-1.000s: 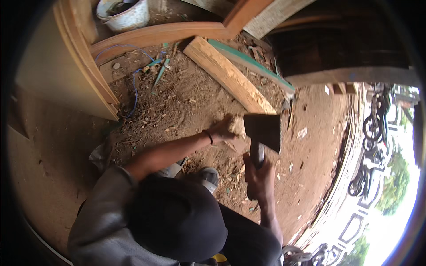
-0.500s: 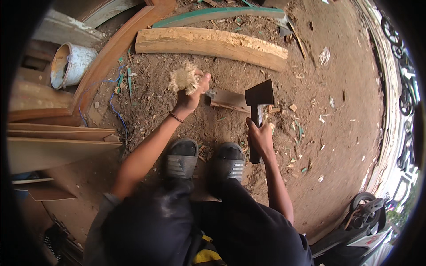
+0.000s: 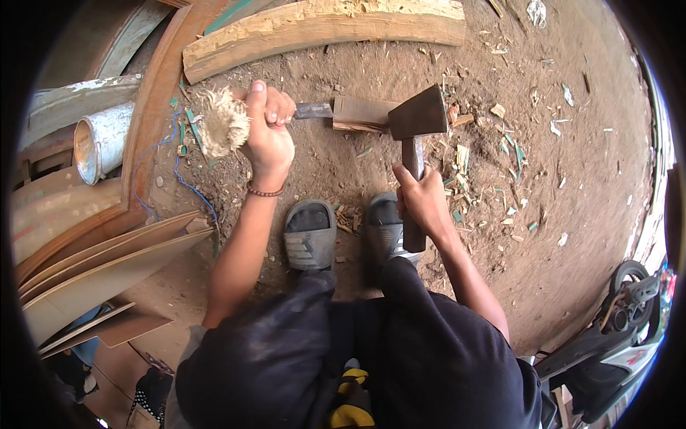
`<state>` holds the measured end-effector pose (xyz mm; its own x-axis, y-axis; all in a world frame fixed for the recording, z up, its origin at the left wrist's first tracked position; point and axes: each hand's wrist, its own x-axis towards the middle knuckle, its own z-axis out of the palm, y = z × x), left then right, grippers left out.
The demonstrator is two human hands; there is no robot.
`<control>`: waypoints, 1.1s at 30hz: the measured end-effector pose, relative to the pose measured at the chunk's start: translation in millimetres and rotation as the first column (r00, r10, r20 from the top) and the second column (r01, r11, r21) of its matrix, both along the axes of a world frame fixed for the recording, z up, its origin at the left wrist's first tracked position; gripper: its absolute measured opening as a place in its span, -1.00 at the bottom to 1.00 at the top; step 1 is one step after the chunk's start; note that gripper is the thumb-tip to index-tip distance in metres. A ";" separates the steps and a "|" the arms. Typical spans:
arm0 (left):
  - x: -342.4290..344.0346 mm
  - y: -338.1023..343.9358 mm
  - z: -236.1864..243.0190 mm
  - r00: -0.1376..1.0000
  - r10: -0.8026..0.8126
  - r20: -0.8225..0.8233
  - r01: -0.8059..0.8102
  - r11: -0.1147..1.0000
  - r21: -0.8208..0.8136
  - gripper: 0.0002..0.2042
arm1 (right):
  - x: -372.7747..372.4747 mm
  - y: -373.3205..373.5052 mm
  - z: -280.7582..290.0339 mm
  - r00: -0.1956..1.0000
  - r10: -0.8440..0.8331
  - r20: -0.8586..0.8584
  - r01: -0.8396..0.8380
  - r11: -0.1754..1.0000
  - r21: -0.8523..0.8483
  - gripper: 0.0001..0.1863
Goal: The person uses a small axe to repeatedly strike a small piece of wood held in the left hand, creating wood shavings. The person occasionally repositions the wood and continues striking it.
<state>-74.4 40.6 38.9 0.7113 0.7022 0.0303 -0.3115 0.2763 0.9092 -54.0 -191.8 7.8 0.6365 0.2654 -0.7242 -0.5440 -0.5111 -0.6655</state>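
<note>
My left hand is closed round the handle of a chisel, whose pale butt is frayed into a mop of fibres. The chisel's dark metal blade points right, its tip at the left end of a short brown wood block on the dirt. My right hand grips a hatchet by its dark handle, the broad head uppermost. The head covers the block's right end from view; whether they touch I cannot tell.
A long curved timber lies beyond the block. Wood chips litter the dirt around my sandals. At left are a white bucket, a wooden frame and stacked boards; a motorbike stands at right.
The whole view has shifted, so the timber sits higher in it. My left hand has turned and drawn left from the block, showing more of the blade. Both tools stay held.
</note>
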 end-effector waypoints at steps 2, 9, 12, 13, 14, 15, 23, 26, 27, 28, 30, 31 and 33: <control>3.8 -6.9 -5.8 0.999 0.033 0.004 -0.033 0.999 -0.029 -0.67 | -4.2 1.7 -1.6 0.999 0.008 0.044 -0.007 0.999 -0.039 -0.63; 15.4 -23.8 -20.7 0.983 0.149 -0.105 -0.158 0.984 -0.077 -0.62 | -7.2 -1.1 -10.1 0.998 0.033 0.061 -0.029 0.997 -0.075 -0.63; 18.5 -25.3 -22.1 0.985 0.136 -0.106 -0.143 0.988 -0.061 -0.63 | -4.9 -4.3 -9.4 0.999 0.030 0.021 -0.028 0.995 -0.094 -0.61; 19.2 -25.1 -22.4 0.987 0.124 -0.099 -0.129 0.990 -0.051 -0.63 | -4.3 -4.7 -8.9 1.000 0.027 0.004 -0.026 0.995 -0.095 -0.61; 19.8 -24.8 -22.9 0.985 0.140 -0.100 -0.146 0.988 -0.056 -0.64 | -3.8 -4.7 -8.4 1.000 0.027 0.005 -0.027 0.996 -0.086 -0.63; 20.5 -24.3 -23.4 0.982 0.158 -0.100 -0.164 0.985 -0.060 -0.65 | -3.3 -4.5 -8.0 1.000 0.028 0.005 -0.028 0.997 -0.076 -0.65; 22.2 -22.0 -27.9 0.992 0.114 -0.059 -0.115 0.993 -0.003 -0.66 | -0.6 -7.1 -6.7 0.999 0.035 -0.035 -0.037 0.997 -0.066 -0.65; 22.3 -21.4 -28.8 0.995 0.084 -0.054 -0.084 0.996 0.012 -0.66 | -0.5 -8.6 -8.6 0.999 0.043 -0.031 -0.046 0.995 -0.088 -0.63; 22.7 -21.0 -29.0 0.996 0.066 -0.054 -0.065 0.997 0.033 -0.66 | -0.4 -9.1 -9.5 0.998 0.052 -0.022 -0.054 0.994 -0.091 -0.62; 22.9 -21.0 -29.2 0.997 0.052 -0.057 -0.049 0.997 0.059 -0.67 | -0.6 -9.3 -10.3 0.998 0.062 -0.013 -0.063 0.994 -0.093 -0.61; 23.7 -22.3 -29.6 0.996 0.045 -0.074 -0.039 0.996 0.074 -0.68 | -0.7 -9.5 -11.6 0.998 0.065 0.009 -0.064 0.994 -0.084 -0.60; 23.7 -23.8 -29.7 0.994 0.061 -0.089 -0.054 0.995 0.081 -0.68 | -0.8 -9.4 -11.7 0.998 0.061 0.000 -0.060 0.994 -0.086 -0.59; 22.9 -29.6 -30.5 0.995 0.060 -0.078 -0.046 0.985 0.168 -0.69 | -1.1 -8.8 -10.5 0.999 0.041 -0.007 -0.042 0.997 -0.068 -0.58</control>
<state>-51.5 11.0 8.4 0.6780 0.7292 0.0926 -0.2439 0.1044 0.9642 -55.2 -200.6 -2.7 0.6216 0.2415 -0.7452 -0.5253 -0.5773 -0.6252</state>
